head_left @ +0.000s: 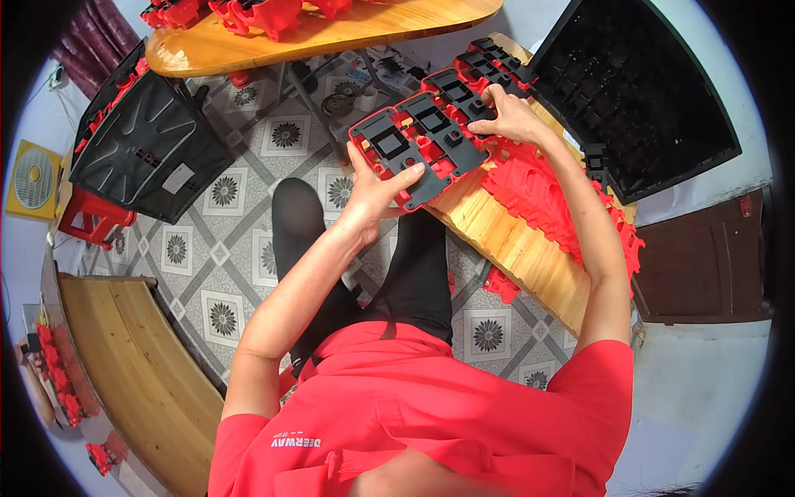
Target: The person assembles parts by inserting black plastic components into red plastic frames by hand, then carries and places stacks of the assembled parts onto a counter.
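My left hand grips the near left end of a red-and-black plastic part. Its thumb lies across the black top face, while the fingers go under the red edge. Black rectangular pieces sit in the red frame, with small orange bits between them. My right hand is closed at the far right side of the black-and-red parts, thumb and fingers bent around an edge. Similar parts continue behind it on the wooden bench; whether they join the held one, I cannot tell.
Red plastic parts lie in a row on the wooden bench at right. A wooden table with more red parts stands ahead. Large black bins stand at left and right. A red stool is under the left one.
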`<action>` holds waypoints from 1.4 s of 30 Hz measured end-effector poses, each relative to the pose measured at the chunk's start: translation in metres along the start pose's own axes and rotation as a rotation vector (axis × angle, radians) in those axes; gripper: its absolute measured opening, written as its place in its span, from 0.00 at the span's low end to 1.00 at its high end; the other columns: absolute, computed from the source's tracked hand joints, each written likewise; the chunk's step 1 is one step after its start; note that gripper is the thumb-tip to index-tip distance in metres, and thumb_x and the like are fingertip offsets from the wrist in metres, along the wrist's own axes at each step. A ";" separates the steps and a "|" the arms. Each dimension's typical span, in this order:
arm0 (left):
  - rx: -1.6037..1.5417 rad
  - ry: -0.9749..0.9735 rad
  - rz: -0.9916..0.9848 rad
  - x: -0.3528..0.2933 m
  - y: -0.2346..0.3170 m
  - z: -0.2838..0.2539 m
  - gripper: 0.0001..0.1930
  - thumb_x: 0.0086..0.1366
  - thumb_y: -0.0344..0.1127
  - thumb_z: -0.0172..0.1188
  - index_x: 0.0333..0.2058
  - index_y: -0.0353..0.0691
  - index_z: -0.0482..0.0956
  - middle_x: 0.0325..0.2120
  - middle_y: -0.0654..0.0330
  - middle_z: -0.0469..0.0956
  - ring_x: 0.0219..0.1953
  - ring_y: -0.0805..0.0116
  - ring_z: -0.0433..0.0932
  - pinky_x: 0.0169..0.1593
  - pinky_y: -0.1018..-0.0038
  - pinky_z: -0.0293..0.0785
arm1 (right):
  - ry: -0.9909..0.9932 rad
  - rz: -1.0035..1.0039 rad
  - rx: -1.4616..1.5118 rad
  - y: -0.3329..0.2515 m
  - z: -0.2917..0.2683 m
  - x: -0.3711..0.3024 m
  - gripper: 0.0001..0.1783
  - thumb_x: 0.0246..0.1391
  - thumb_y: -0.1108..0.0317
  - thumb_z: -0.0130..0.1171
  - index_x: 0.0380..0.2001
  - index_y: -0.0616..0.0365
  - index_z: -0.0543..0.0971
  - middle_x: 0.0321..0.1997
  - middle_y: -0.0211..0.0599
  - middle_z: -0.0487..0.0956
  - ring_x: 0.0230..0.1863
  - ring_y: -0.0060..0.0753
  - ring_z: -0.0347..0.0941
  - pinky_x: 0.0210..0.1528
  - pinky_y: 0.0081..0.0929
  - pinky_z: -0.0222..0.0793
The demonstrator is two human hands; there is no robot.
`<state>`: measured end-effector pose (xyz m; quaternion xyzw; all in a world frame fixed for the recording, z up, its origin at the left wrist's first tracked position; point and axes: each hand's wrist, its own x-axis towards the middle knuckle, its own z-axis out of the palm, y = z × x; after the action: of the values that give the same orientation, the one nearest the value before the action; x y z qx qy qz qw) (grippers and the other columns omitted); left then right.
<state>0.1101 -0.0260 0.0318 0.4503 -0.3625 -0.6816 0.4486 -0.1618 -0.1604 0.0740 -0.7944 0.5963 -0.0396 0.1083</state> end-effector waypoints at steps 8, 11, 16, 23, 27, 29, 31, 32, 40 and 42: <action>-0.077 0.061 0.072 0.009 -0.007 -0.009 0.55 0.55 0.34 0.71 0.64 0.64 0.31 0.52 0.49 0.70 0.40 0.57 0.79 0.35 0.54 0.82 | -0.080 0.124 0.438 -0.020 0.006 0.012 0.45 0.42 0.51 0.71 0.58 0.63 0.63 0.55 0.55 0.72 0.59 0.47 0.69 0.62 0.37 0.62; -0.106 0.092 0.323 0.026 -0.029 -0.011 0.54 0.50 0.30 0.74 0.64 0.51 0.38 0.54 0.54 0.67 0.52 0.61 0.72 0.51 0.61 0.76 | 0.297 -0.164 0.392 0.017 0.045 0.032 0.38 0.41 0.63 0.69 0.55 0.67 0.67 0.52 0.46 0.73 0.48 0.38 0.74 0.47 0.32 0.71; 0.100 0.172 0.008 -0.002 -0.028 -0.014 0.72 0.46 0.34 0.75 0.68 0.52 0.14 0.58 0.41 0.61 0.55 0.46 0.69 0.62 0.62 0.65 | 0.048 -0.046 0.769 0.044 0.057 0.007 0.30 0.46 0.72 0.67 0.52 0.60 0.67 0.47 0.35 0.73 0.48 0.28 0.70 0.51 0.25 0.67; 0.133 0.419 -0.093 -0.148 0.023 -0.090 0.73 0.47 0.34 0.75 0.66 0.56 0.10 0.60 0.41 0.57 0.53 0.50 0.71 0.32 0.62 0.83 | -0.115 -0.093 0.822 -0.153 0.064 -0.026 0.27 0.50 0.74 0.66 0.51 0.58 0.65 0.38 0.33 0.73 0.38 0.23 0.70 0.40 0.20 0.68; 0.049 0.641 0.160 -0.239 0.039 -0.161 0.61 0.52 0.31 0.72 0.68 0.52 0.27 0.54 0.52 0.68 0.49 0.63 0.74 0.32 0.67 0.79 | -0.237 -0.547 0.988 -0.297 0.094 0.011 0.29 0.50 0.74 0.66 0.52 0.61 0.65 0.45 0.34 0.71 0.43 0.24 0.69 0.45 0.22 0.67; 0.017 0.787 0.277 -0.296 0.052 -0.201 0.55 0.53 0.33 0.72 0.66 0.52 0.35 0.54 0.53 0.68 0.46 0.63 0.76 0.31 0.68 0.78 | -0.368 -0.723 0.965 -0.405 0.096 0.022 0.33 0.49 0.68 0.68 0.54 0.65 0.64 0.49 0.38 0.72 0.46 0.27 0.70 0.49 0.23 0.67; 0.052 0.905 0.267 -0.363 0.089 -0.226 0.53 0.54 0.35 0.72 0.66 0.53 0.38 0.54 0.54 0.68 0.46 0.61 0.76 0.36 0.65 0.80 | -0.280 -0.960 0.931 -0.513 0.104 0.029 0.37 0.46 0.61 0.70 0.54 0.68 0.66 0.52 0.43 0.71 0.51 0.35 0.71 0.54 0.29 0.66; 0.041 0.981 0.266 -0.393 0.095 -0.247 0.52 0.54 0.36 0.72 0.65 0.53 0.39 0.54 0.54 0.68 0.47 0.60 0.77 0.39 0.60 0.79 | -0.244 -1.002 0.839 -0.571 0.098 0.020 0.39 0.44 0.57 0.71 0.54 0.69 0.67 0.51 0.45 0.73 0.51 0.36 0.71 0.56 0.29 0.66; -0.153 1.424 0.501 -0.575 0.128 -0.408 0.55 0.56 0.31 0.72 0.68 0.60 0.37 0.59 0.51 0.68 0.54 0.49 0.76 0.54 0.29 0.65 | -0.419 -1.319 0.809 -0.931 0.117 -0.046 0.44 0.36 0.51 0.72 0.53 0.67 0.70 0.48 0.52 0.78 0.50 0.42 0.76 0.54 0.33 0.69; -0.202 1.443 0.519 -0.582 0.130 -0.440 0.55 0.55 0.31 0.72 0.68 0.60 0.36 0.59 0.51 0.68 0.53 0.49 0.76 0.54 0.29 0.65 | -0.416 -1.321 0.769 -0.982 0.128 -0.046 0.43 0.34 0.53 0.73 0.54 0.66 0.71 0.50 0.51 0.79 0.51 0.41 0.76 0.54 0.32 0.70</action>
<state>0.6717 0.4364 0.1708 0.6405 -0.0102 -0.1223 0.7581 0.7712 0.1604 0.1679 -0.8819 -0.0867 -0.1495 0.4386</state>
